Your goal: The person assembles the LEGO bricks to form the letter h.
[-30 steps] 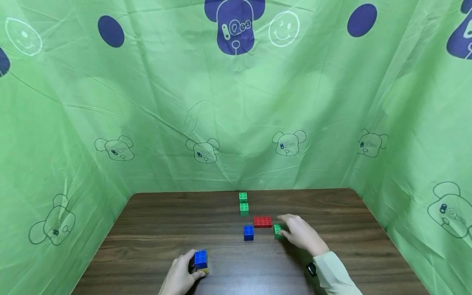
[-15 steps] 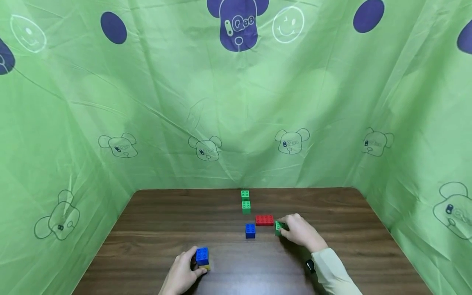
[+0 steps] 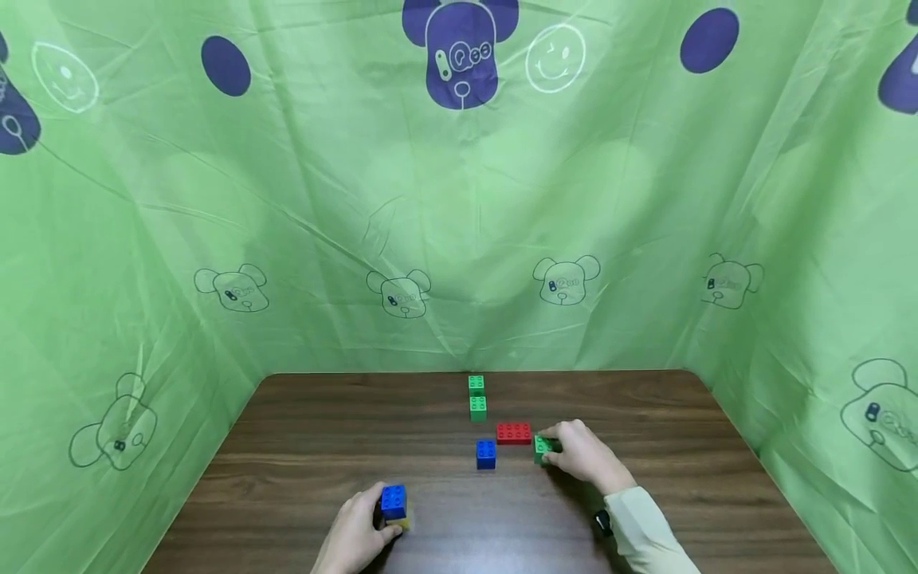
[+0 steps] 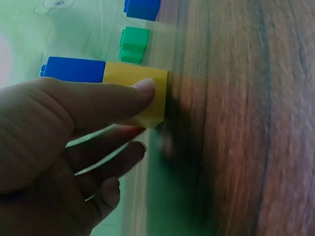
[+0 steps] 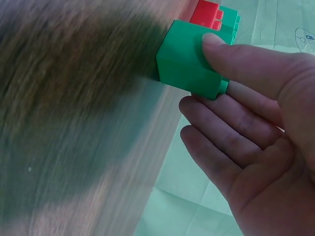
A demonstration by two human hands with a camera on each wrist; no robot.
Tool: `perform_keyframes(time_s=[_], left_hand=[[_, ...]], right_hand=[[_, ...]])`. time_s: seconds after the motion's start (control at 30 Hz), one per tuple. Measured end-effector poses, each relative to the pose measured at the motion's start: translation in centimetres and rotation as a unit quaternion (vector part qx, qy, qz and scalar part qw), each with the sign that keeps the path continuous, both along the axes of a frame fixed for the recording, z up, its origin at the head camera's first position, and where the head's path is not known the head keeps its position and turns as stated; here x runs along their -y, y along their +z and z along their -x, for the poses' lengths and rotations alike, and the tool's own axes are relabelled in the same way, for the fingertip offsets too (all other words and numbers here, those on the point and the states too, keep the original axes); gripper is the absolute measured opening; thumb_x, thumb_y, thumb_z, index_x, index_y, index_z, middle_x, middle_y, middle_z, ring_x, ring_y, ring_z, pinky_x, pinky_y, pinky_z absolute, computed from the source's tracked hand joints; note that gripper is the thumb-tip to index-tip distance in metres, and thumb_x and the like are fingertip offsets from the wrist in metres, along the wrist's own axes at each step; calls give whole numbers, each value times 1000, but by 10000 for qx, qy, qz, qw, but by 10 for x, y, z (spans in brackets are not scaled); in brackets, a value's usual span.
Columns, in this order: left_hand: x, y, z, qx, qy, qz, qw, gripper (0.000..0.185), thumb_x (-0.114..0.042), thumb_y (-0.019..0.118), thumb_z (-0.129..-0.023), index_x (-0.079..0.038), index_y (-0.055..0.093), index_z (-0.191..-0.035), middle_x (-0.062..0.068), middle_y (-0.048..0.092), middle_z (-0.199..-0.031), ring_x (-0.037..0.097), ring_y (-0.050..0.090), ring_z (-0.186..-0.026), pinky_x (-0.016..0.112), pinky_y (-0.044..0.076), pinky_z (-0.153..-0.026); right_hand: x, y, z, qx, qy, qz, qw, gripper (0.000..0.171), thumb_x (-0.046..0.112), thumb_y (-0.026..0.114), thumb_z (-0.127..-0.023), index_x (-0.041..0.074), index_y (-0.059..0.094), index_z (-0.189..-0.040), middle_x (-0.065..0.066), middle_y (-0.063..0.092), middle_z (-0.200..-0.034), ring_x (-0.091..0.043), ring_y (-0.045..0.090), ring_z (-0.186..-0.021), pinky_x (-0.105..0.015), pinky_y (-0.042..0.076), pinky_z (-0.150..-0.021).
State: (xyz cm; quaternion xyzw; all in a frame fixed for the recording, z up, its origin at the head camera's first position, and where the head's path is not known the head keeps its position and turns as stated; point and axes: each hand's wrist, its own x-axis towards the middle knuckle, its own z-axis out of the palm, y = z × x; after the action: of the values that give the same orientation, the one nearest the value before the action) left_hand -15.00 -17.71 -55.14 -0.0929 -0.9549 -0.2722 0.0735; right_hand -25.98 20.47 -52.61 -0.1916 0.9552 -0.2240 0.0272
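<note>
At the front left of the table, my left hand (image 3: 356,529) pinches a two-brick stack between thumb and fingers. The stack has a blue brick (image 3: 394,500) on top of a yellow brick (image 4: 135,83), and the left thumb presses the yellow side. Farther right, my right hand (image 3: 584,456) pinches a green brick (image 5: 189,59), its thumb on the near side. In the right wrist view the green brick's lower edge is right at the tabletop. A red brick (image 3: 513,433) lies just left of that green brick, and a single blue brick (image 3: 485,454) stands in front of the red one.
Behind the red brick, two green bricks (image 3: 477,408) stand one behind the other toward the table's back edge. The dark wooden table (image 3: 323,430) is enclosed at the back and sides by a green printed cloth (image 3: 459,199).
The right hand's thumb and fingers have closed onto the green brick at the right. My left hand keeps its hold on the blue and yellow stack, in about the same place.
</note>
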Motion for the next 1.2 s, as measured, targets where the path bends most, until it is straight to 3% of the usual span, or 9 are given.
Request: perform_keyframes(time_s=[0.17,0.3,0.47,0.6,0.67,0.8,1.03,1.2], left_hand=[[-3,13,0,294,29,109,9995,80,-34,87,-59,-10,54,-127,6,66,-110,28,60,-99,49,46,-86],[-3,46,3,340,172,188,9991,98,-48,84,-59,-10,43,-140,13,60,-125,37,53,-114,57,37,-96],[-22,92,21,-204,59,410,9989,94,-54,79,-65,-17,40,-143,8,57,-127,30,51,-118,54,37,-98],[-54,111,37,-690,-244,399,9965,85,-50,78,-69,-17,45,-139,7,58,-126,27,54,-115,50,40,-96],[-71,113,45,-814,-455,349,9950,81,-49,77,-70,-17,47,-138,6,58,-126,26,54,-115,49,41,-97],[-102,110,59,-681,-820,275,9939,73,-48,74,-74,-19,49,-136,3,56,-128,25,53,-116,47,41,-98],[-133,80,74,-544,-987,666,9914,64,-46,73,-77,-20,53,-132,2,57,-126,23,56,-112,44,44,-93],[-145,63,82,-469,-885,1022,9897,59,-42,77,-74,-20,58,-126,2,60,-121,23,59,-106,42,46,-86]], right_hand=[[-2,-3,1,-53,-15,-13,10000,34,20,74,-80,8,69,-111,-3,69,-97,-9,54,-74,-25,46,-62],[-2,-3,1,-67,-40,-9,10000,34,21,74,-80,8,70,-111,-3,69,-98,-8,53,-74,-26,45,-62],[-1,-2,1,-65,-151,52,9999,33,19,75,-79,8,70,-110,-5,69,-99,-10,54,-74,-25,45,-61],[0,-3,0,-80,-151,52,9998,33,18,75,-79,8,70,-110,-5,69,-100,-9,54,-75,-25,46,-62],[1,-3,0,-104,-147,32,9998,33,19,75,-79,8,70,-109,-5,69,-101,-9,55,-77,-26,47,-63],[0,-5,-1,-158,-167,56,9997,34,20,76,-78,8,70,-109,-7,70,-102,-10,56,-80,-28,48,-64],[0,-8,-1,-228,-207,56,9995,34,20,77,-77,9,71,-108,-7,70,-101,-13,59,-85,-31,50,-67],[0,-8,0,-270,-209,30,9994,33,21,77,-76,9,71,-107,-7,70,-100,-13,60,-85,-32,50,-67]])
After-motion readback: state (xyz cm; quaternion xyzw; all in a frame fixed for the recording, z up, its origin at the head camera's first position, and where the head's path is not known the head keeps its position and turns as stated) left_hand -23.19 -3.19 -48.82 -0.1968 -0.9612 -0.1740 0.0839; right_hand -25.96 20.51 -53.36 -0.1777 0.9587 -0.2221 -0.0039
